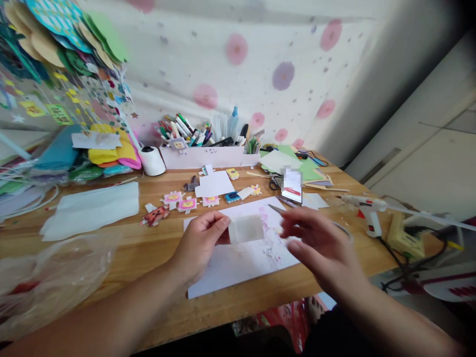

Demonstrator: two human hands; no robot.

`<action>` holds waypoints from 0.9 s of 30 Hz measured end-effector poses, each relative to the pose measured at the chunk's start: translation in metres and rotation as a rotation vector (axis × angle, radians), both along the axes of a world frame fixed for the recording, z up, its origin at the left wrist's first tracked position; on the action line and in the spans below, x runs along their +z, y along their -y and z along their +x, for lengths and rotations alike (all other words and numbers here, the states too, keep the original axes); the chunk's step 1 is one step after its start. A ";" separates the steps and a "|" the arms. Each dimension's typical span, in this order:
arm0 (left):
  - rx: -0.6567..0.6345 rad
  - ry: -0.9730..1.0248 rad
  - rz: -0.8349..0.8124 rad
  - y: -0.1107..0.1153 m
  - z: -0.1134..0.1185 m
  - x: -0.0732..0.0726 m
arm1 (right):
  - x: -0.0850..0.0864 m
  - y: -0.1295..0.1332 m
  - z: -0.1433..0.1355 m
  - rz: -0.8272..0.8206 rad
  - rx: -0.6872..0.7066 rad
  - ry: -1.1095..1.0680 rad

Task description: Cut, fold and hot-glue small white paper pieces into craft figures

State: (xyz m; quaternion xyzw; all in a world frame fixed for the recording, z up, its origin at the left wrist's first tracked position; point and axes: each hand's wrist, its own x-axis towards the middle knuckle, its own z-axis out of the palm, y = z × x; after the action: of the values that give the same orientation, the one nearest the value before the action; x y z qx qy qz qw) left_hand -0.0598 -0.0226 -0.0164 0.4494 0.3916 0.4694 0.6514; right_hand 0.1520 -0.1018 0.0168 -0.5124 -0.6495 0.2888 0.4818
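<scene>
Between thumb and fingers, my left hand (204, 240) pinches the left edge of a small whitish rectangular piece (246, 229). The piece hangs over a large white sheet (230, 265) that bears pinkish marks. To its right is my right hand (316, 243), blurred, with its fingers partly bent and a gap between thumb and fingers. A thin dark pointed tip (277, 208) shows beside those fingers; whether the hand holds it cannot be made out. Small pink cut-outs (187, 204) and a blank white paper (214, 184) lie beyond the sheet.
A pen box (203, 157) stands at the back beside a white thread cone (152, 161). Phone (292, 185) and scissors (274, 183) lie behind my right hand. On the right is a glue gun (368, 210); clear plastic (55, 277) covers the left front.
</scene>
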 end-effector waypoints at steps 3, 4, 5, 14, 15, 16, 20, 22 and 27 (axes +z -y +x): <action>-0.006 -0.031 0.038 0.003 0.001 0.000 | -0.013 -0.041 -0.020 -0.351 0.014 -0.335; -0.013 -0.038 0.048 0.004 0.001 0.001 | -0.019 -0.046 -0.025 -0.425 0.037 -0.412; -0.024 -0.042 0.056 0.005 0.001 0.001 | -0.024 -0.048 -0.030 -0.472 0.057 -0.466; -0.235 0.030 -0.117 0.002 -0.002 0.008 | -0.016 -0.056 -0.025 -0.490 0.219 -0.477; -0.271 0.009 -0.117 0.002 -0.002 0.008 | -0.015 -0.057 -0.023 -0.490 0.265 -0.439; -0.305 -0.021 -0.117 0.001 -0.002 0.008 | -0.014 -0.058 -0.022 -0.487 0.300 -0.397; -0.442 -0.152 -0.120 0.003 -0.002 0.006 | -0.013 -0.057 -0.021 -0.455 0.341 -0.205; -0.479 -0.176 -0.108 0.004 -0.002 0.004 | -0.012 -0.057 -0.022 -0.447 0.349 -0.135; -0.450 -0.269 -0.010 0.006 -0.001 0.003 | -0.010 -0.057 -0.026 -0.365 0.332 -0.059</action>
State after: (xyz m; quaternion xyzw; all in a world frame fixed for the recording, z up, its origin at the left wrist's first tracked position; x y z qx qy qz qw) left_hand -0.0605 -0.0290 -0.0132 0.5804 0.3673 0.2468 0.6836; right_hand 0.1257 -0.0452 0.0072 -0.4686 -0.6476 0.4913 0.3458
